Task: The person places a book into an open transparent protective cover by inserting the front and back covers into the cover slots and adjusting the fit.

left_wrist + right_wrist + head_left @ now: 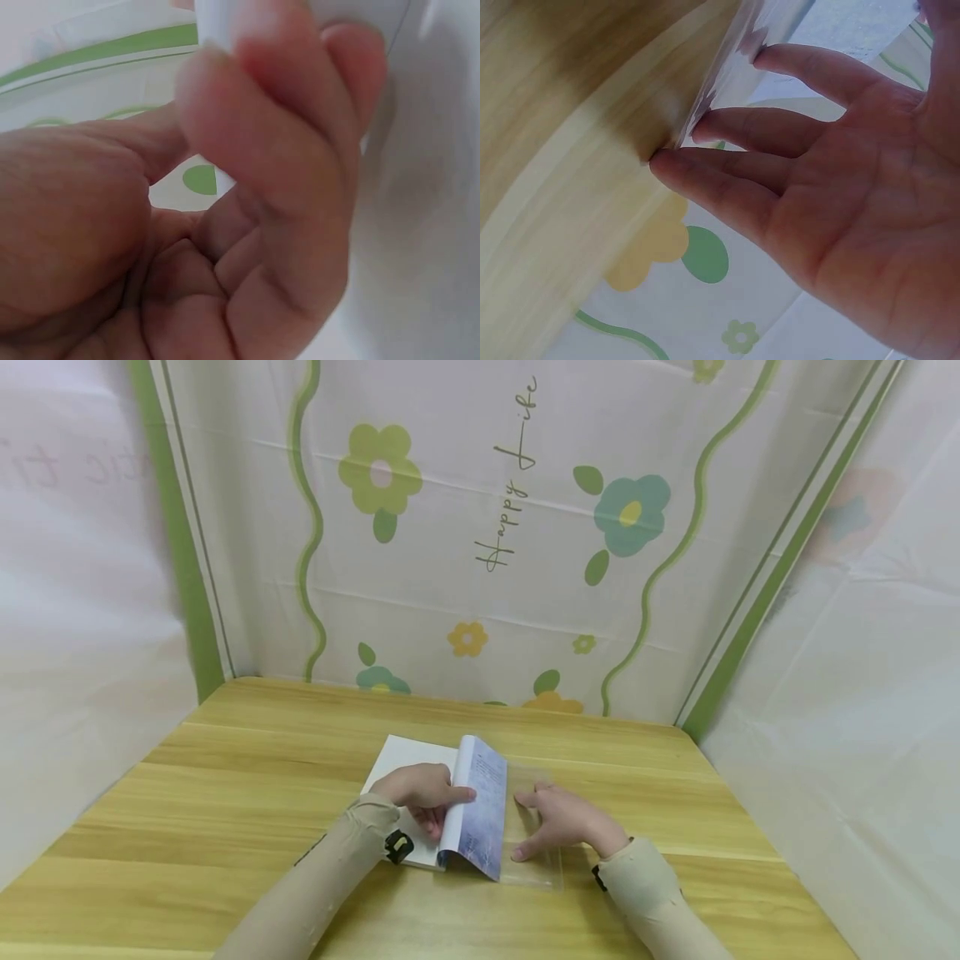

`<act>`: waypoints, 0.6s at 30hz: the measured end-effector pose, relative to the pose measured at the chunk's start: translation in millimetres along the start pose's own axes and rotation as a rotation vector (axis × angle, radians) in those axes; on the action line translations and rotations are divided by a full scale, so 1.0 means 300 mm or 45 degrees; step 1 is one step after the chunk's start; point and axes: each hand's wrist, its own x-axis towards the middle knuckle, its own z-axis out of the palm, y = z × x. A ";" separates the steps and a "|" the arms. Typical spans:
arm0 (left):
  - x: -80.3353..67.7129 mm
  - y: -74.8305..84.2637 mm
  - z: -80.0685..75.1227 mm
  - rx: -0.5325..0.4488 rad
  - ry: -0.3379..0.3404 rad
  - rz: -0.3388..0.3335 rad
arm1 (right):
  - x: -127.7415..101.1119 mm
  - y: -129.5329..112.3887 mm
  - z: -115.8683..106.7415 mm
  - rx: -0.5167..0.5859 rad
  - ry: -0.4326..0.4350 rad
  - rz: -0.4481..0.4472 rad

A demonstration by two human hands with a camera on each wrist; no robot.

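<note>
Head view: my left hand (pixel 420 789) lies at about 11 o'clock from my right hand (pixel 558 822), the two near each other but apart. My left forearm enters from 7 o'clock, sleeved to the wrist, with a dark band there. My left fingers (pixel 285 142) are curled, forefinger extended toward 3 o'clock, thumb pinching against them. My right forearm enters from 5 o'clock, also sleeved. My right hand lies palm down, its fingers (pixel 727 187) straight and slightly spread, pointing toward 10 o'clock, tips pressing flat.
</note>
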 end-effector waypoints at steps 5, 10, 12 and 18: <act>-0.002 0.001 0.005 -0.005 0.003 -0.004 | 0.000 0.001 0.006 -0.023 0.011 -0.017; -0.002 0.000 0.010 0.010 0.006 -0.007 | 0.000 -0.003 0.011 -0.054 0.023 -0.028; -0.003 0.001 0.012 0.014 0.005 -0.008 | 0.001 -0.004 0.012 -0.056 0.025 -0.024; -0.001 0.004 0.016 0.030 0.020 -0.012 | 0.000 -0.009 0.013 -0.057 0.028 0.003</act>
